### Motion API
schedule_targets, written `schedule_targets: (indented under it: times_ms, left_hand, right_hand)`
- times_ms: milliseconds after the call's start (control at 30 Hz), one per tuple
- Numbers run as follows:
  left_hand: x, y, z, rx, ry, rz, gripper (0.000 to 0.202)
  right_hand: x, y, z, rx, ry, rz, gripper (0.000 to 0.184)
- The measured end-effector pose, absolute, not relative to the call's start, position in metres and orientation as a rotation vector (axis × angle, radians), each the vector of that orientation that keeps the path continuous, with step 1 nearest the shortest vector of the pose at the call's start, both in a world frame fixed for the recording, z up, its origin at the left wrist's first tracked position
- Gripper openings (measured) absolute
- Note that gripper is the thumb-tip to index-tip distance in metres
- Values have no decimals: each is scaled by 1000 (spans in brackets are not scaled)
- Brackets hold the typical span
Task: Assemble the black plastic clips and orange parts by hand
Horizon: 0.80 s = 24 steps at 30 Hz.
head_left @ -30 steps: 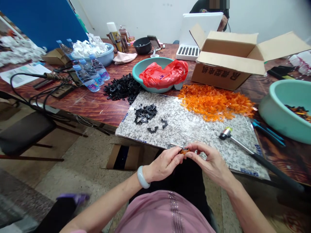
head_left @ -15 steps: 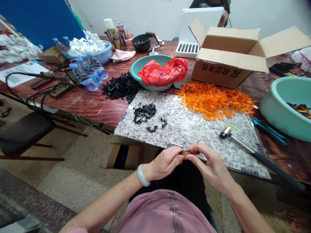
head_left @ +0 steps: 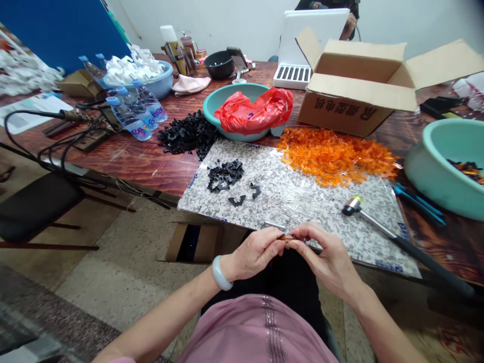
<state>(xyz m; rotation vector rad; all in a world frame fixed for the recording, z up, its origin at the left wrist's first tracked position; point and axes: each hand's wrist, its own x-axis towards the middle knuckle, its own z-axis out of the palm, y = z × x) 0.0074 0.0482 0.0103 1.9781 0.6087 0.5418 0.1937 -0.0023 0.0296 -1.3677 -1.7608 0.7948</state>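
Observation:
Between my left hand (head_left: 255, 253) and my right hand (head_left: 327, 257) is a small orange and black plastic part (head_left: 289, 238), pinched by the fingertips of both just off the slab's front edge. My fingers cover most of it. Right behind them a short metal rod (head_left: 273, 225) lies on the speckled stone slab (head_left: 260, 161). Thin silver pins (head_left: 295, 201) are scattered beyond. Two loose black curved pieces, one of them a black clip (head_left: 237, 201), lie left of the pins, near a small black heap (head_left: 226, 175). A large pile of orange pieces (head_left: 336, 156) covers the slab's back right.
A small hammer (head_left: 393, 237) lies across the slab's right side. Beyond the slab stand a teal basin (head_left: 215, 98) with a red bag (head_left: 257, 112) and an open cardboard box (head_left: 340, 111). A green tub (head_left: 427, 166) is at right, water bottles (head_left: 130, 116) at left. Another person's hand (head_left: 348, 26) shows behind.
Both hands stay in almost the same place. The part between the fingertips looks slightly turned, with less of it showing. The view has shifted a little.

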Motion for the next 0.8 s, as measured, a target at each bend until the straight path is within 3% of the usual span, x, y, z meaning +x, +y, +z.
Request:
schedule_targets:
  times_ms: [233, 600, 700, 733, 800]
  left_hand:
    - [7, 51, 5, 1950, 620, 568, 23]
    - [23, 56, 1, 1785, 717, 500, 25]
    - [25, 57, 4, 1696, 752, 499, 49]
    - [23, 56, 4, 1685, 760, 499, 49]
    - [14, 55, 4, 1676, 778, 495, 40]
  right_hand:
    - [198, 3, 26, -1346, -1724, 825, 12]
    - [221, 21, 22, -1437, -1764, 696, 14]
    - [284, 38, 33, -1694, -1679, 281, 20]
    - [312, 43, 40, -1850, -1571, 5, 22]
    - [372, 50, 54, -1940, -1392, -209, 33]
